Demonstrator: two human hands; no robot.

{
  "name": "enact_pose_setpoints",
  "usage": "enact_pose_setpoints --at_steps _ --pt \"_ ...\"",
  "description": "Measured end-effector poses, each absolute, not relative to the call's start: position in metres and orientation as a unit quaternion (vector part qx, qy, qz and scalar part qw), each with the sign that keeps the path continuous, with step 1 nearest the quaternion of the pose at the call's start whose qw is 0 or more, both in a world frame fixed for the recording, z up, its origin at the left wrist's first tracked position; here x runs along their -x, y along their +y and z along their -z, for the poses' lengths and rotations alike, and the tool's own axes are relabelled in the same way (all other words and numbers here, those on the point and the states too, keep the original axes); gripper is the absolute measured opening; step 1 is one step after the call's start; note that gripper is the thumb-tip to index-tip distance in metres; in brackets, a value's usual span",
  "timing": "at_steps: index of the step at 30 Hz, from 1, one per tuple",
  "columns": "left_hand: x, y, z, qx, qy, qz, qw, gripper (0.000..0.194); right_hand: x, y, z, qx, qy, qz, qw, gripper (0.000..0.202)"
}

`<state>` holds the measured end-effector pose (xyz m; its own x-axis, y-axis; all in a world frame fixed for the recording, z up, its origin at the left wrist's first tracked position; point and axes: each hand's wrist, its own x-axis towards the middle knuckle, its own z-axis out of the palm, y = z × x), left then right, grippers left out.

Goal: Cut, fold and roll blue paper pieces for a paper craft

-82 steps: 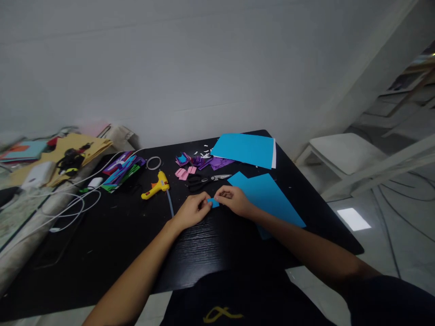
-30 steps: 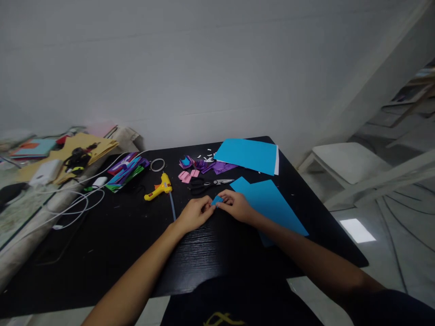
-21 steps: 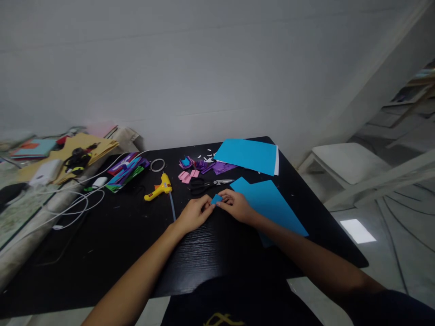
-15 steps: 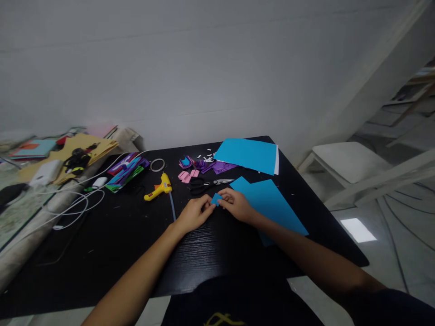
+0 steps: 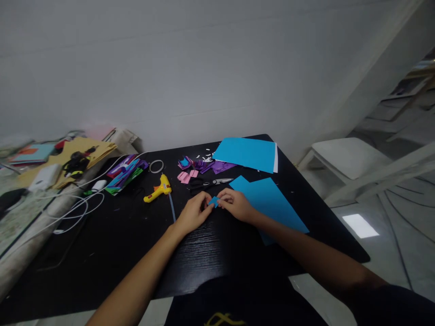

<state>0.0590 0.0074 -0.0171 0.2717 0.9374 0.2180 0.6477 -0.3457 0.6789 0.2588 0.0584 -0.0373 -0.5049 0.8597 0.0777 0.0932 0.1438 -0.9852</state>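
Observation:
A small piece of blue paper (image 5: 214, 201) is pinched between my two hands, just above the black table. My left hand (image 5: 195, 210) grips its left edge with thumb and forefinger. On the other side, my right hand (image 5: 235, 204) holds the right edge in its fingertips. Beyond the hands lie black-handled scissors (image 5: 217, 181) and folded pink paper pieces (image 5: 187, 176). Larger blue sheets (image 5: 272, 201) rest partly under my right forearm. A yellow glue gun (image 5: 159, 189) with a bluish glue stick is to the left of my left hand.
At the back right lies a blue sheet stack (image 5: 246, 154), with purple paper (image 5: 222, 167) and white scraps beside it. Colourful folded papers (image 5: 125, 172), a tape ring (image 5: 157, 166) and white cables (image 5: 83, 210) are on the left. A white chair (image 5: 343, 158) stands beyond the table's right edge.
The small blue paper, broad and diamond-like before, now looks narrower between my fingertips. Both hands stay in nearly the same place, and the view has shifted slightly.

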Motion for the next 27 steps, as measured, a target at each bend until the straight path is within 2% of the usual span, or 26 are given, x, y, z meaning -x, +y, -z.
enact_pose_setpoints --at_steps 9,19,27 --pt "-0.0602 0.0078 0.0154 -0.775 0.504 -0.294 0.242 0.01 -0.2584 0.057 0.0332 0.356 -0.701 -0.511 0.347 0.015" --pt "-0.0603 0.0073 0.0157 -0.795 0.49 -0.277 0.226 0.02 -0.2592 0.0552 0.0304 0.35 -0.702 -0.505 0.36 0.015" --pt "-0.0584 0.0059 0.0168 -0.767 0.515 -0.321 0.207 0.013 -0.2574 0.0556 0.0337 0.361 -0.688 -0.518 0.357 0.016"
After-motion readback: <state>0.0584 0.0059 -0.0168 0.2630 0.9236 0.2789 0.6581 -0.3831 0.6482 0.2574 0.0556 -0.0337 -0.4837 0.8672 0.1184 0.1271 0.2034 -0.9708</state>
